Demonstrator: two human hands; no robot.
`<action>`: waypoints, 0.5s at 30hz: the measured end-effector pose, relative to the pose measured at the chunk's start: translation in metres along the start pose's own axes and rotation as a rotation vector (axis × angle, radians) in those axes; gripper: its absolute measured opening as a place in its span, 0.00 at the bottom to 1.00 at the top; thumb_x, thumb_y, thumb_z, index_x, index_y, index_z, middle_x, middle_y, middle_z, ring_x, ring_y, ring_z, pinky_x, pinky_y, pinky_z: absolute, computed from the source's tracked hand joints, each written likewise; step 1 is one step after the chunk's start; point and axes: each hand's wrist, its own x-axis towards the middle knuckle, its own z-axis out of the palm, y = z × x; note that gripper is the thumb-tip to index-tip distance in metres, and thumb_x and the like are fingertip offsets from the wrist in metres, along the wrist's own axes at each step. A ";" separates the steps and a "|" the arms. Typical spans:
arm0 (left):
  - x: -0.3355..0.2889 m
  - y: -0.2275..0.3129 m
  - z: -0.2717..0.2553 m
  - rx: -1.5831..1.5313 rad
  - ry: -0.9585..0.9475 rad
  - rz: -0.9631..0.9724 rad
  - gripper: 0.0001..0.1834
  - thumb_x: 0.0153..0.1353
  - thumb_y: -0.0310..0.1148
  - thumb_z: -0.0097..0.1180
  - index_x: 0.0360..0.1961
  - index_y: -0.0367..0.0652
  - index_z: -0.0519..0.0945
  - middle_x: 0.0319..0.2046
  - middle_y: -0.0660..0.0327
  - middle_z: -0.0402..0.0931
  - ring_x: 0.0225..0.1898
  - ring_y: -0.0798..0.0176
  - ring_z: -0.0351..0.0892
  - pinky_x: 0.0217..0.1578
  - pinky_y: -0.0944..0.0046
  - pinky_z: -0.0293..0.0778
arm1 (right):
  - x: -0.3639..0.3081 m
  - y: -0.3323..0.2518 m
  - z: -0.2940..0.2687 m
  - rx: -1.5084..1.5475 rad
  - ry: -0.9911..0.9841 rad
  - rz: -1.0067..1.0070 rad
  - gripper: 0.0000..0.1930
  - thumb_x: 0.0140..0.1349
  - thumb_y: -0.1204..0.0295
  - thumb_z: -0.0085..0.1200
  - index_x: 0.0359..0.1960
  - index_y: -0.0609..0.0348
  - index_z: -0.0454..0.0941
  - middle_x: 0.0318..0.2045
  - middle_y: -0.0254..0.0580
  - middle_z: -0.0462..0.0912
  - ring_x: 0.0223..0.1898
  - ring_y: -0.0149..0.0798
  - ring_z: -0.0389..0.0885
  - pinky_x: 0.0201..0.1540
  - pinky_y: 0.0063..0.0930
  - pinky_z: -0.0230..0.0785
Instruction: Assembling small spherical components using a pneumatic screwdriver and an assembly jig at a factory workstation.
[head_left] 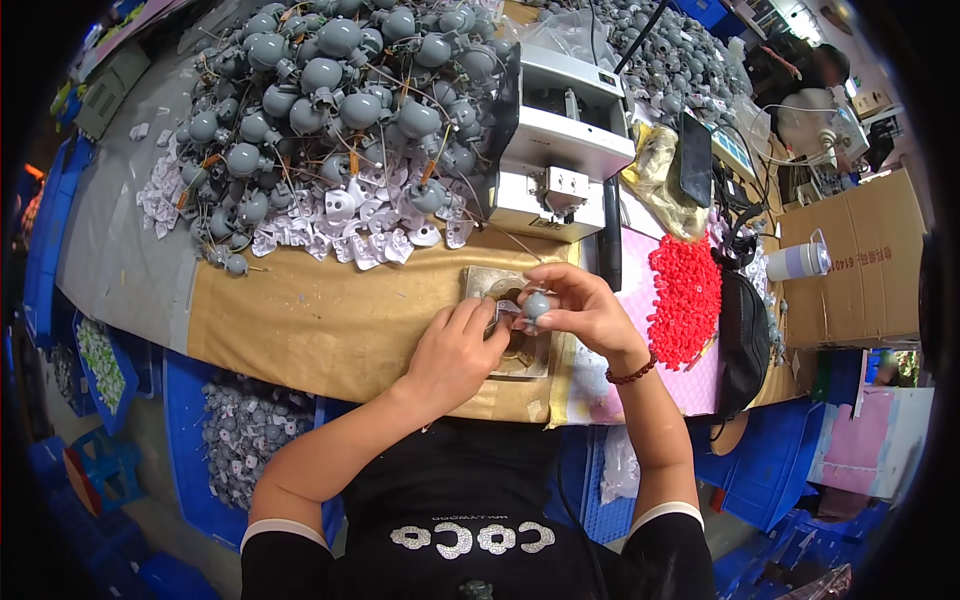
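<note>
My right hand (592, 318) pinches a small grey plastic ball (537, 304) between thumb and fingers. It is held over a square metal plate (485, 282) with round hollows, on the table in front of me. My left hand (452, 348) is right beside it, fingers bent and closed together, fingertips close to the ball. Something small and pale shows at those fingertips, but its shape is mostly hidden. Beyond my hands lies a big heap of grey ball-shaped parts (322, 75) with wires, and white plastic pieces (340, 212) are scattered along its near edge.
A white-and-silver bench machine (560, 150) stands just beyond the plate. To the right are a pile of small red parts (684, 300), a black pouch (742, 335), a phone (696, 158), a tumbler (798, 261) and a cardboard box (855, 260). A blue bin (185, 430) of grey parts sits below left.
</note>
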 end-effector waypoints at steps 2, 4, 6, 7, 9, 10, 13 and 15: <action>0.000 -0.002 -0.001 -0.035 0.008 -0.003 0.23 0.49 0.29 0.69 0.49 0.40 0.84 0.52 0.50 0.77 0.56 0.48 0.77 0.52 0.53 0.76 | 0.005 0.001 0.005 -0.354 0.100 0.006 0.24 0.59 0.81 0.69 0.58 0.61 0.79 0.51 0.40 0.84 0.48 0.39 0.85 0.52 0.30 0.80; 0.000 -0.002 -0.002 -0.063 0.011 -0.009 0.22 0.49 0.29 0.70 0.48 0.40 0.84 0.52 0.51 0.77 0.56 0.48 0.77 0.52 0.53 0.76 | 0.006 -0.004 0.012 -0.806 0.163 -0.050 0.26 0.55 0.75 0.74 0.57 0.58 0.81 0.48 0.38 0.84 0.44 0.35 0.83 0.47 0.27 0.77; 0.002 -0.003 -0.003 -0.084 0.009 -0.016 0.22 0.49 0.28 0.70 0.48 0.40 0.84 0.51 0.51 0.77 0.56 0.49 0.77 0.52 0.54 0.76 | 0.008 -0.002 0.014 -1.058 0.158 -0.211 0.26 0.53 0.74 0.75 0.56 0.56 0.82 0.46 0.38 0.84 0.43 0.35 0.82 0.44 0.27 0.76; 0.002 -0.003 -0.003 -0.084 0.012 -0.014 0.22 0.49 0.28 0.70 0.48 0.40 0.84 0.51 0.51 0.77 0.56 0.49 0.77 0.51 0.54 0.76 | 0.008 -0.003 0.016 -1.028 0.165 -0.212 0.26 0.53 0.73 0.75 0.55 0.53 0.83 0.43 0.40 0.82 0.45 0.39 0.80 0.45 0.31 0.74; 0.002 -0.003 -0.004 -0.083 0.016 -0.013 0.22 0.49 0.28 0.70 0.48 0.41 0.84 0.51 0.52 0.78 0.55 0.49 0.77 0.51 0.53 0.77 | 0.010 -0.008 0.017 -1.158 0.141 -0.232 0.24 0.54 0.73 0.74 0.54 0.54 0.83 0.43 0.41 0.81 0.45 0.41 0.79 0.47 0.32 0.73; 0.002 -0.004 -0.003 -0.086 0.014 -0.015 0.22 0.49 0.28 0.70 0.48 0.41 0.84 0.50 0.52 0.78 0.55 0.49 0.78 0.51 0.54 0.77 | 0.011 -0.010 0.016 -1.223 0.129 -0.242 0.24 0.54 0.73 0.73 0.54 0.54 0.83 0.43 0.41 0.80 0.45 0.42 0.79 0.48 0.33 0.73; 0.005 -0.004 -0.002 -0.090 0.015 -0.018 0.20 0.49 0.28 0.69 0.46 0.41 0.85 0.50 0.52 0.78 0.54 0.50 0.78 0.51 0.54 0.77 | 0.014 -0.008 0.018 -1.133 0.127 -0.180 0.21 0.55 0.71 0.71 0.52 0.55 0.83 0.40 0.47 0.79 0.48 0.53 0.77 0.51 0.41 0.70; 0.007 -0.004 0.001 -0.078 0.028 -0.021 0.19 0.49 0.28 0.69 0.45 0.42 0.85 0.50 0.53 0.78 0.53 0.51 0.78 0.50 0.54 0.77 | 0.015 -0.008 0.016 -1.217 0.092 -0.218 0.22 0.55 0.71 0.70 0.54 0.55 0.82 0.41 0.46 0.79 0.48 0.52 0.77 0.51 0.42 0.71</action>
